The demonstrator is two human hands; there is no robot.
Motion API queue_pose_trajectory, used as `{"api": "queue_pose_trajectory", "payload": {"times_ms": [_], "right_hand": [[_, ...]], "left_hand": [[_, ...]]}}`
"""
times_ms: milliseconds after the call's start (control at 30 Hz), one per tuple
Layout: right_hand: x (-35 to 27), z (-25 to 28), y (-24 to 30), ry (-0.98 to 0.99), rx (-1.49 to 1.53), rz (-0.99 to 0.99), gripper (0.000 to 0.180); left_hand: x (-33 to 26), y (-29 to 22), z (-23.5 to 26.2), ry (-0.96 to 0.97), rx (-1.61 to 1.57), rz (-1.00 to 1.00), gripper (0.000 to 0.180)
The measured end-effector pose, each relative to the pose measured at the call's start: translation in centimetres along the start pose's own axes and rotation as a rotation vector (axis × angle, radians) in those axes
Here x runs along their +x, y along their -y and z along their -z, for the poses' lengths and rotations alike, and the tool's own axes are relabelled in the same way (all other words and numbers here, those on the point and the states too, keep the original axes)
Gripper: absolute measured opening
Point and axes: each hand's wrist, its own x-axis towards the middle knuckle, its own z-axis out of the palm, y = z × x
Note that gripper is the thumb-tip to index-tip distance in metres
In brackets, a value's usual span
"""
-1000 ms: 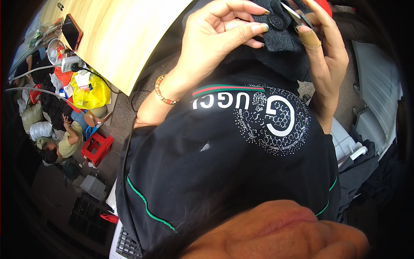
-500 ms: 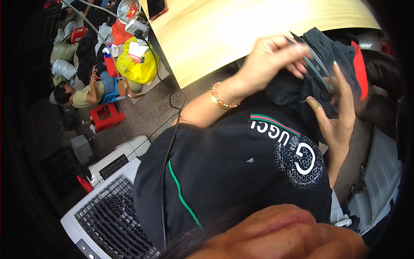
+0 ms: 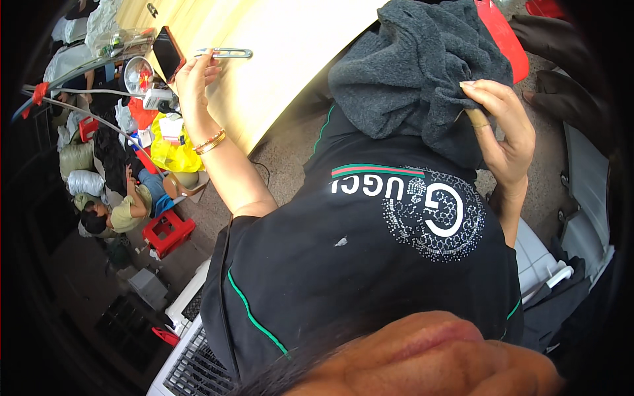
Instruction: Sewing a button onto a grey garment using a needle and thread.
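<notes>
My left hand (image 3: 196,77) is stretched out over the pale wooden tabletop near its far left side. Its fingers are closed on a pair of small thread snips (image 3: 236,53), whose bowed end sticks out to the right. A dark grey knit cloth (image 3: 403,72) lies bunched in front of my body, below the table edge; I cannot tell what garment it is. At its right side my right hand (image 3: 505,129) grips a fold between thumb and fingers. The thumb has a tan wrap around it.
A phone (image 3: 168,53) lies on the wooden table (image 3: 290,59) beside my left hand. Left of the table are a yellow plastic bag (image 3: 175,153), a red stool (image 3: 168,232) and another person (image 3: 125,211). A red stool or chair part (image 3: 503,43) stands behind the cloth.
My left hand has moved away from the cloth, far left over the table, taking the snips along. My right hand has stayed at the cloth, which now shows more fully. The head view has shifted.
</notes>
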Motion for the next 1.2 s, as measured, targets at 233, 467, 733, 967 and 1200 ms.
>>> {"api": "queue_pose_trajectory", "payload": {"times_ms": [233,467,733,967,1200], "right_hand": [[-1.3,0.7,-0.2,-0.004,-0.045,-0.134,0.033],[-1.7,1.4,1.0,0.039,0.058,-0.146,0.030],[-2.6,2.1,0.7,0.016,0.167,-0.026,0.025],[0.1,1.2,2.6,0.000,-0.010,0.193,0.029],[0.0,2.5,3.0,-0.170,-0.101,0.214,0.024]], "left_hand": [[-3.7,-7.8,-7.1,-0.139,0.388,-0.479,0.030],[-9.3,-16.1,-16.6,0.977,0.051,-0.661,0.044],[-7.3,-13.9,-14.8,0.972,0.265,-0.580,0.019],[-8.3,-8.6,-10.8,1.038,0.015,-0.248,0.011],[-10.1,-7.5,-10.8,1.039,-0.070,-0.421,0.018]]}}
